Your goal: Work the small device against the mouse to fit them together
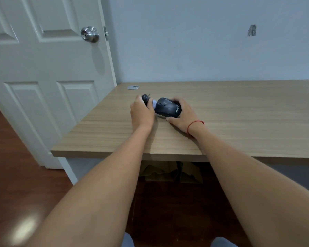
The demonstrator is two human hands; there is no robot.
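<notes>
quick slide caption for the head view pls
Right hand grips a black computer mouse on a wooden desk while the left hand holds its bundled black cable.

Black computer mouse (168,107) tilted on the desk, white cloth (154,103) against its front.
</notes>
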